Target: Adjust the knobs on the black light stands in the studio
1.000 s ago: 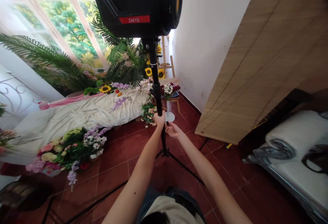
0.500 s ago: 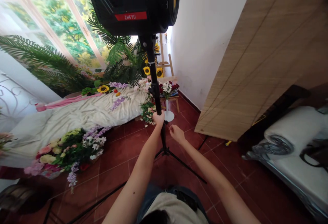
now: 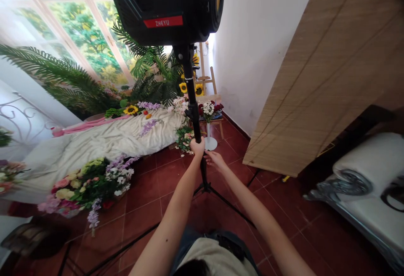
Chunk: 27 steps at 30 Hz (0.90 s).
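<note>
A black studio light (image 3: 164,11) with a red ZHEYU label sits on top of a black stand pole (image 3: 191,93). My left hand (image 3: 198,146) is wrapped round the pole at about its middle. Just to the right and slightly lower, my right hand (image 3: 214,160) has its fingertips at a small knob on the pole; what they pinch is too small to make out. Below my hands, the stand's legs (image 3: 206,187) spread over the red tiled floor (image 3: 170,175).
Left of the stand is a bed with a cream blanket (image 3: 104,141) and a flower arrangement (image 3: 78,183). Behind it are a white vase stand (image 3: 210,143) and an easel (image 3: 213,80). A bamboo screen (image 3: 284,99) and a white sofa (image 3: 372,175) stand at the right.
My right hand has moved left and up against the pole, its fingers now at the knob. My left hand still holds the pole. The view has shifted slightly.
</note>
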Tool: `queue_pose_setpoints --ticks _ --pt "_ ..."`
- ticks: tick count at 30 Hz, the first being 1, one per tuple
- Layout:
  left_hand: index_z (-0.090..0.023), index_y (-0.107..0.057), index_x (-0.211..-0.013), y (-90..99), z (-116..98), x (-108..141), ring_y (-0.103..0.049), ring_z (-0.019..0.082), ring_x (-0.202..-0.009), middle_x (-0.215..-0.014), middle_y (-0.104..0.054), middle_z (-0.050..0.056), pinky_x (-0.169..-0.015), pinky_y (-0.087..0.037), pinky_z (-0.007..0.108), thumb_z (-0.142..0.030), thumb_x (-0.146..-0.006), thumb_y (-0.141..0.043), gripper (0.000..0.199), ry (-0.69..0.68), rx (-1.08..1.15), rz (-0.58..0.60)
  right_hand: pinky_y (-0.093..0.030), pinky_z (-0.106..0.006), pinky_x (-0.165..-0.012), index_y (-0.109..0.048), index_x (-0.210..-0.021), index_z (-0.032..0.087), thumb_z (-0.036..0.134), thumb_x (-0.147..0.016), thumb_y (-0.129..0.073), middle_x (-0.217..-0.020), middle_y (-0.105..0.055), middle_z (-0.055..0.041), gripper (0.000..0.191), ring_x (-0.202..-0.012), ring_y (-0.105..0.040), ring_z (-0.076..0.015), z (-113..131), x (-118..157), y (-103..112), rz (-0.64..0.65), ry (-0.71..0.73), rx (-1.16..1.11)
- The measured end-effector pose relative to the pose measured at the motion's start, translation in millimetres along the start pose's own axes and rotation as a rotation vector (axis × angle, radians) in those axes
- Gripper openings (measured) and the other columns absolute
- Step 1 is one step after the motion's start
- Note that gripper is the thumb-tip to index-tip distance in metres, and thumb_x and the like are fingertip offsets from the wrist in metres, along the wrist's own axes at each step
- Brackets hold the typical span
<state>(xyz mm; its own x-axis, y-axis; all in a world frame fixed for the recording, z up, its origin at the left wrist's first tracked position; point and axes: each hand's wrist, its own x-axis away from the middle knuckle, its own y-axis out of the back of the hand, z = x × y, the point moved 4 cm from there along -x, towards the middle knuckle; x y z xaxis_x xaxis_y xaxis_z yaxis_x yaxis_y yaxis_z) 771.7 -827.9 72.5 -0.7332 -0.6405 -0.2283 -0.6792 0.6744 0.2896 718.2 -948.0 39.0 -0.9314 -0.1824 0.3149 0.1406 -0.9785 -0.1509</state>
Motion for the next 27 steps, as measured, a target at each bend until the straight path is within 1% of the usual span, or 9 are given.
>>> queue_pose_setpoints --ticks 3,5,7,10,12,14,18,23,27 --pt "-0.014 -0.056 -0.051 0.3 0 0 -0.051 0.013 -0.048 -0.048 -0.052 0.002 -0.047 -0.034 0.021 -0.036 -0.070 -0.060 0.029 0.005 0.002 -0.017 -0.050 -0.027 -0.070 -0.059 -0.095 0.020 0.025 -0.077 -0.059 -0.107 -0.060 -0.0082 0.019 -0.089 -0.058 -0.0177 23 16 11 -0.182 0.482 0.490" --pt "-0.014 -0.056 -0.051 0.1 0 0 -0.051 0.013 -0.047 -0.048 -0.052 0.002 -0.047 -0.034 0.021 -0.036 -0.069 -0.060 0.029 0.001 0.007 -0.025 -0.049 -0.029 -0.075 -0.061 -0.091 0.021 0.019 -0.078 -0.054 -0.117 -0.054 -0.0079 0.015 -0.100 -0.054 -0.0196 36 28 14 -0.224 0.700 0.734" --pt "-0.014 -0.056 -0.050 -0.4 1 1 -0.051 0.013 -0.047 -0.049 -0.052 0.002 -0.046 -0.033 0.021 -0.036 -0.070 -0.060 0.029 0.006 0.017 -0.017 -0.049 -0.029 -0.074 -0.063 -0.083 0.021 0.017 -0.079 -0.050 -0.117 -0.052 -0.0080 0.014 -0.101 -0.053 -0.0201 50 36 17 -0.256 0.788 0.850" --pt "-0.014 -0.057 -0.052 -0.5 0 1 -0.054 0.014 -0.049 -0.052 -0.055 0.004 -0.047 -0.035 0.021 -0.035 -0.070 -0.059 0.028 0.017 0.038 0.001 -0.049 -0.031 -0.075 -0.062 -0.078 0.021 0.019 -0.080 -0.049 -0.111 -0.052 -0.0081 0.013 -0.101 -0.053 -0.0206 82 42 15 -0.312 0.876 0.825" --pt "-0.013 -0.059 -0.054 0.3 -1 1 -0.055 0.015 -0.051 -0.054 -0.057 0.005 -0.049 -0.038 0.022 -0.034 -0.069 -0.060 0.026 0.012 0.067 0.009 -0.049 -0.032 -0.079 -0.061 -0.085 0.021 0.022 -0.080 -0.051 -0.107 -0.054 -0.0081 0.011 -0.101 -0.053 -0.0206 110 45 7 -0.317 0.952 0.754" --pt "-0.013 -0.062 -0.057 1.2 -1 2 -0.056 0.015 -0.052 -0.055 -0.059 0.005 -0.050 -0.039 0.023 -0.034 -0.067 -0.062 0.024 0.012 0.117 0.024 -0.048 -0.033 -0.083 -0.057 -0.100 0.021 0.028 -0.079 -0.055 -0.107 -0.055 -0.0084 0.022 -0.099 -0.054 -0.0202 137 47 -7 -0.295 1.018 0.686" --pt "-0.013 -0.060 -0.054 3.6 0 2 -0.054 0.015 -0.051 -0.051 -0.057 0.004 -0.049 -0.038 0.022 -0.030 -0.062 -0.065 0.019 0.023 0.179 0.068 -0.049 -0.034 -0.080 -0.039 -0.124 0.020 0.036 -0.076 -0.063 -0.112 -0.057 -0.0098 0.056 -0.092 -0.059 -0.0199 172 40 -38 -0.225 0.999 0.642" --pt "-0.013 -0.055 -0.049 6.5 0 2 -0.050 0.013 -0.049 -0.048 -0.053 0.002 -0.047 -0.034 0.022 -0.028 -0.060 -0.065 0.021 0.038 0.145 0.094 -0.049 -0.034 -0.070 -0.044 -0.118 0.020 0.046 -0.085 -0.051 -0.092 -0.067 -0.0086 0.044 -0.080 -0.065 -0.0245 186 25 -60 -0.183 0.780 0.832" --pt "-0.014 -0.053 -0.049 8.9 -3 0 -0.051 0.014 -0.050 -0.049 -0.052 0.002 -0.050 -0.036 0.023 -0.032 -0.065 -0.062 0.025 0.025 0.110 0.057 -0.050 -0.031 -0.072 -0.048 -0.114 0.022 0.042 -0.082 -0.058 -0.093 -0.069 -0.0073 0.040 -0.084 -0.066 -0.0238 198 23 -62 -0.177 0.783 0.812"
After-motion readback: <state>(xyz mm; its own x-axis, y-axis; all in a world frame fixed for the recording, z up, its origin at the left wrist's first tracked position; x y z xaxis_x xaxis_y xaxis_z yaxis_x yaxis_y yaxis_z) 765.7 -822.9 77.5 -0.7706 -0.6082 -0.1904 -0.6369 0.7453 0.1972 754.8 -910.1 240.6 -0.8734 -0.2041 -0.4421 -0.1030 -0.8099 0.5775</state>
